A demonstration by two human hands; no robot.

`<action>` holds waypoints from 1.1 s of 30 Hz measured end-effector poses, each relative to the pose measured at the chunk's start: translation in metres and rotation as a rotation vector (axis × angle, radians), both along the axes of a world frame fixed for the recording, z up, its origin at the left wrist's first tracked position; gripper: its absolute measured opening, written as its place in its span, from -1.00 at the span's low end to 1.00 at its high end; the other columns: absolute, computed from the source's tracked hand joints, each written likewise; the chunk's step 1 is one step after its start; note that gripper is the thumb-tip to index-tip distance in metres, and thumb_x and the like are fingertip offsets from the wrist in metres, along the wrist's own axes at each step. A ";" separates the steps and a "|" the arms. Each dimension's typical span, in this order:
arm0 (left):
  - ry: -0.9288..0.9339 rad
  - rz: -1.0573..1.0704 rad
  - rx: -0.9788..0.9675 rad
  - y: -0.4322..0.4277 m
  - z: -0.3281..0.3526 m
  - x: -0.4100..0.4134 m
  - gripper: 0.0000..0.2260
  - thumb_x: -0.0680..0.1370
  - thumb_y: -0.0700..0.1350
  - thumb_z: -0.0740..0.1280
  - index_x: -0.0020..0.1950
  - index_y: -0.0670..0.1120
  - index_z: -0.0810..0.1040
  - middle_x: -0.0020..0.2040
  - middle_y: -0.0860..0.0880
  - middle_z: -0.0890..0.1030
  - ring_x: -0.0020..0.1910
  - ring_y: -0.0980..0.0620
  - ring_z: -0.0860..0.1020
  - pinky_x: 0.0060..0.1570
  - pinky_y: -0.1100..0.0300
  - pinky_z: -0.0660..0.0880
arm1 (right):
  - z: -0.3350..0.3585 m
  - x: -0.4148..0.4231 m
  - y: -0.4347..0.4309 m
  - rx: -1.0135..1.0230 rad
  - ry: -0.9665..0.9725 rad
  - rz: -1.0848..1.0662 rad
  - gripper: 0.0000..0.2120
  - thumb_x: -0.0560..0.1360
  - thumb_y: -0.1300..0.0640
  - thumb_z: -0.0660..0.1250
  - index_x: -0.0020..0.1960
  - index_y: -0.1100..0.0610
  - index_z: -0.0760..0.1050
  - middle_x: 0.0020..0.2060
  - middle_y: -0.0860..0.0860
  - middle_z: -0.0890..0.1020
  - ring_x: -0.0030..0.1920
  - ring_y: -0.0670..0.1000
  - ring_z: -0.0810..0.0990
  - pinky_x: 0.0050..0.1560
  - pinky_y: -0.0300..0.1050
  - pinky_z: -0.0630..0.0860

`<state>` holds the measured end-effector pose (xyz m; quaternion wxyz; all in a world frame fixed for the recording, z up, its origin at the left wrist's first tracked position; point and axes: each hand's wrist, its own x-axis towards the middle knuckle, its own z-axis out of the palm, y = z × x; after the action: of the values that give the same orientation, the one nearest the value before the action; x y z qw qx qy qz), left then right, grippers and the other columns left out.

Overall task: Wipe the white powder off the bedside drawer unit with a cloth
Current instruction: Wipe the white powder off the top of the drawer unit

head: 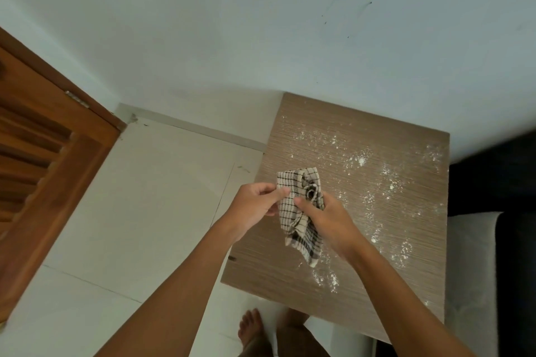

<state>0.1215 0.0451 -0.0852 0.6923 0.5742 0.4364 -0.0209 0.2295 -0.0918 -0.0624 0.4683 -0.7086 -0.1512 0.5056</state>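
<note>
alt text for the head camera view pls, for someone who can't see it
Both hands hold a checked cloth above a brown bedside drawer unit whose top is scattered with white powder: the left hand pinches its edge, the right hand grips the bunched middle. A wooden door stands at left.

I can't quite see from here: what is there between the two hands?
A checked cloth, pinched by the left hand and gripped by the right hand, as the head view shows.

Both hands hold a beige cloth with black check lines (301, 211) above the brown wood-grain bedside drawer unit (319, 278). Left hand (255, 206) pinches its left edge; right hand (327, 220) grips the bunched middle. White powder (385, 182) lies scattered across the unit's right half. Wooden louvred door (43, 153) at left.
</note>
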 end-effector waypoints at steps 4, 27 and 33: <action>0.127 0.036 0.295 0.017 -0.015 0.029 -0.73 0.58 0.06 0.31 0.19 -0.03 0.63 0.08 0.05 0.67 0.06 0.08 0.61 0.14 0.18 0.50 | -0.007 0.033 -0.004 -0.022 -0.062 -0.111 -0.84 0.57 0.05 0.26 0.05 0.11 0.53 -0.14 0.00 0.70 -0.20 -0.05 0.69 -0.34 -0.34 0.54; 0.323 0.143 0.277 0.083 -0.103 0.059 -0.87 0.55 -0.19 0.38 0.02 -0.12 0.71 -0.02 -0.03 0.71 0.03 0.03 0.64 0.17 0.03 0.55 | -0.084 0.203 0.198 -0.011 -1.673 0.825 -0.65 0.47 0.32 0.33 0.23 0.14 0.46 0.09 0.09 0.60 0.05 0.10 0.56 0.00 -0.03 0.52; 0.332 0.183 0.258 0.083 -0.107 0.058 -0.87 0.53 -0.15 0.39 0.02 -0.07 0.71 -0.05 0.04 0.69 -0.02 0.07 0.63 0.12 0.03 0.58 | -0.124 0.210 0.193 -0.014 -1.245 0.753 -0.51 0.59 0.22 0.20 0.49 0.05 0.23 0.47 -0.01 0.30 0.45 0.04 0.29 0.41 -0.01 0.24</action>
<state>0.1798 0.1279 -0.1925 0.5310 0.6047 0.5937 0.0037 0.4394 0.1011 -0.1863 0.0851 -0.7678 -0.6202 0.1364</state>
